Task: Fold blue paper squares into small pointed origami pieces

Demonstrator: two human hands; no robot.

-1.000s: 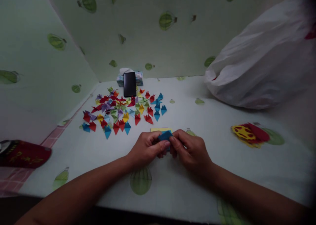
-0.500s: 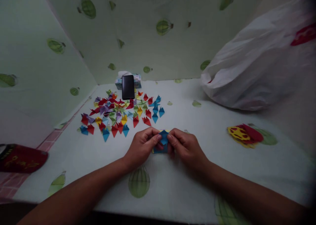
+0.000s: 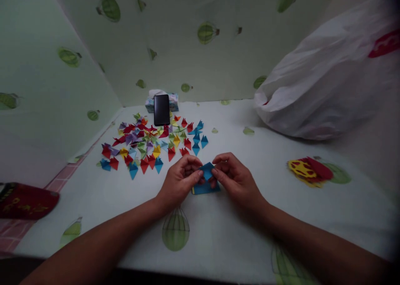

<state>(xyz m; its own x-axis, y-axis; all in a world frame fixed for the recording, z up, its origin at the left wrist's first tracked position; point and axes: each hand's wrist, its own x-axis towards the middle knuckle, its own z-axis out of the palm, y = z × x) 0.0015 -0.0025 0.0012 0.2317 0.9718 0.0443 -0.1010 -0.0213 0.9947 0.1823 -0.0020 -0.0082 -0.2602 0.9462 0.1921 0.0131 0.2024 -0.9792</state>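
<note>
Between my two hands is a small folded piece of blue origami paper (image 3: 207, 171), diamond-shaped. My left hand (image 3: 180, 177) pinches its left side between thumb and fingers. On the opposite side, my right hand (image 3: 233, 177) pinches it the same way. Just below it on the table lie blue paper sheets (image 3: 204, 188) with a yellow edge showing at the left, partly hidden by my fingers. Beyond my left hand spread many folded paper pieces (image 3: 151, 161) in red, blue, yellow, green and purple.
A black phone (image 3: 161, 110) leans on a tissue box (image 3: 150, 106) at the back. On the right stands a large white plastic bag (image 3: 312, 81), with a red and yellow cutout (image 3: 315, 169) before it. A dark red packet (image 3: 28, 201) lies at the left edge.
My fingers have lifted and spread somewhat around the folded blue paper, which has turned slightly. More of the blue sheets beneath shows.
</note>
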